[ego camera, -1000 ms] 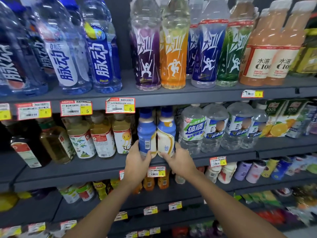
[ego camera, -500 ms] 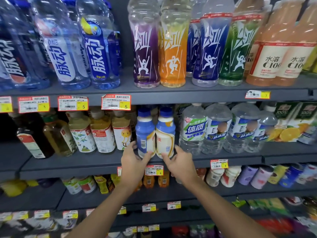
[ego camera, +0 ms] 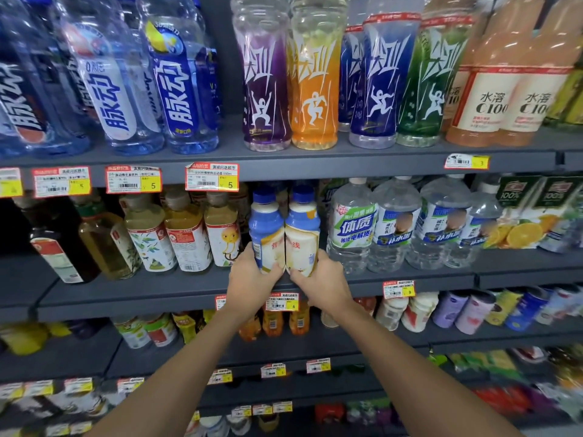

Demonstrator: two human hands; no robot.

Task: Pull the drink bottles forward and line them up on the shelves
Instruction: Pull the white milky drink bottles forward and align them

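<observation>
- Where fingers only touched before, the left hand (ego camera: pixel 249 280) now wraps the left blue-capped bottle (ego camera: pixel 266 231) low down, and the right hand (ego camera: pixel 323 283) wraps the right blue-capped bottle (ego camera: pixel 303 230).
- Both stand touching near the middle shelf (ego camera: pixel 142 294) front; this pair seems aligned.

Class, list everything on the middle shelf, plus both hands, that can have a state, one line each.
left hand, grips left blue-capped bottle low down
right hand, grips right blue-capped bottle low down
left blue-capped bottle, upright, capped, touching its twin
right blue-capped bottle, upright, capped
tea bottles, upright, capped, untouched
water bottles, upright, capped, untouched
</observation>
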